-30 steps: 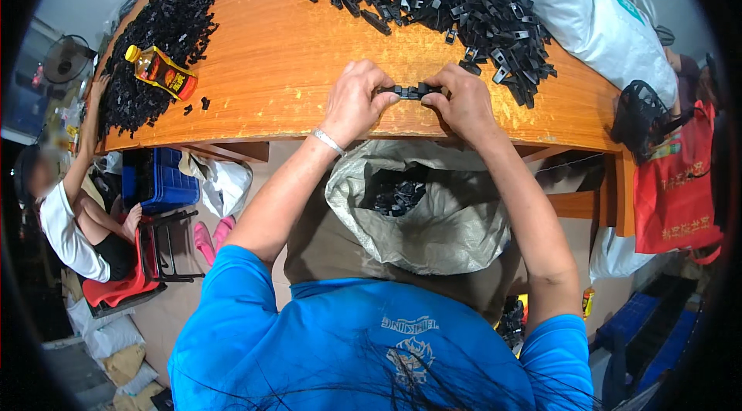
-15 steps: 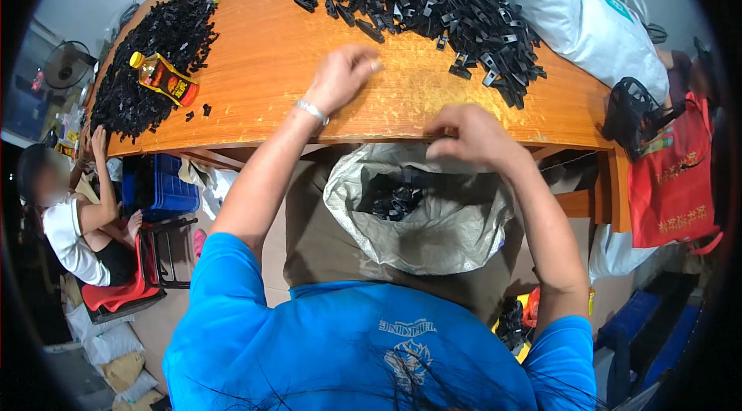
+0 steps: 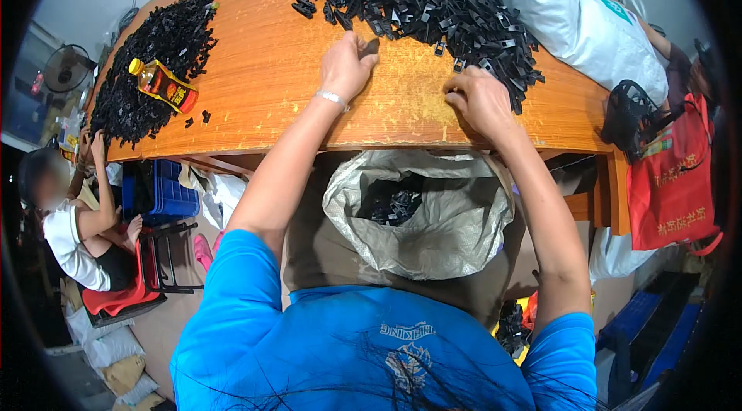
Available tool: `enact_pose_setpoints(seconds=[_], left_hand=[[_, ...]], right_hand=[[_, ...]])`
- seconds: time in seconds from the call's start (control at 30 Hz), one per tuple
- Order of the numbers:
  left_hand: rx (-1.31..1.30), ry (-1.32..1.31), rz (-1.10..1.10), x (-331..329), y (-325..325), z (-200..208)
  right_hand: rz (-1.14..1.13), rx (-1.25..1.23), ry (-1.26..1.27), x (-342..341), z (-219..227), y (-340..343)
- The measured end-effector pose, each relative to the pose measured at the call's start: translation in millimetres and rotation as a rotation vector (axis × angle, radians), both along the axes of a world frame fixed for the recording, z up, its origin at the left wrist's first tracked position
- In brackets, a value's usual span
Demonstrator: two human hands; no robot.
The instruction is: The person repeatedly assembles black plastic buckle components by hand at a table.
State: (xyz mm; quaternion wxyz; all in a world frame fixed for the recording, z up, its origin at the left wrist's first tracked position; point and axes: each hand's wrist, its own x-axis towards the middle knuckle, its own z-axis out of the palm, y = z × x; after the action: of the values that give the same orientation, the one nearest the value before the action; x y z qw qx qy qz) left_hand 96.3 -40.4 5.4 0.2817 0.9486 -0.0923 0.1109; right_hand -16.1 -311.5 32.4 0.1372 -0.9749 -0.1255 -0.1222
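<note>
A large heap of black plastic clips (image 3: pixel 440 5), some with shiny metal parts, lies on the far side of the wooden table. My left hand (image 3: pixel 348 67) is at the heap's near left edge, its fingers curled in close to a few outlying clips; whatever lies under the fingertips is hidden. At the near edge of the heap, my right hand (image 3: pixel 481 100) has bent fingers beside a clip (image 3: pixel 458 66); I cannot make out what they hold. Below the table edge, an open whitish woven sack (image 3: pixel 456 245) sits over my lap, with black clips (image 3: pixel 394 201) inside.
Small black parts (image 3: pixel 166 36) are heaped at the table's left, with a yellow-capped bottle (image 3: pixel 164 86) on them. A co-worker (image 3: pixel 77 233) sits at the left. White sacks (image 3: pixel 556 9) lie at the far right; a red bag (image 3: pixel 671 179) hangs off the table's right side.
My right hand has moved from over the sack up to the near edge of the clip heap. My left hand has shifted slightly, its fingers now bent near the outlying clips.
</note>
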Motion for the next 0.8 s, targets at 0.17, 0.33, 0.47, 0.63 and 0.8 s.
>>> enact_pose_setpoints(seconds=[0.17, 0.33, 0.47, 0.63, 0.8], left_hand=[[-0.108, 0.028, -0.113, -67.7, -7.9, 14.0], [-0.056, 0.023, -0.122, -84.6, -2.5, 19.7], [-0.003, -0.124, -0.227, -80.2, 1.7, 21.4], [0.204, -0.359, -0.487, -64.7, 5.5, 19.9], [0.205, -0.231, -0.524, -79.3, 2.3, 26.1]], right_hand=[[0.106, 0.121, -0.01, -38.0, -4.0, -5.3], [0.072, 0.092, -0.058, -50.9, -7.4, -3.6], [0.109, 0.097, -0.154, -52.1, -4.6, 0.4], [0.186, 0.152, -0.025, -57.3, 6.7, 9.3], [0.111, 0.052, 0.034, -45.7, -4.4, 3.1]])
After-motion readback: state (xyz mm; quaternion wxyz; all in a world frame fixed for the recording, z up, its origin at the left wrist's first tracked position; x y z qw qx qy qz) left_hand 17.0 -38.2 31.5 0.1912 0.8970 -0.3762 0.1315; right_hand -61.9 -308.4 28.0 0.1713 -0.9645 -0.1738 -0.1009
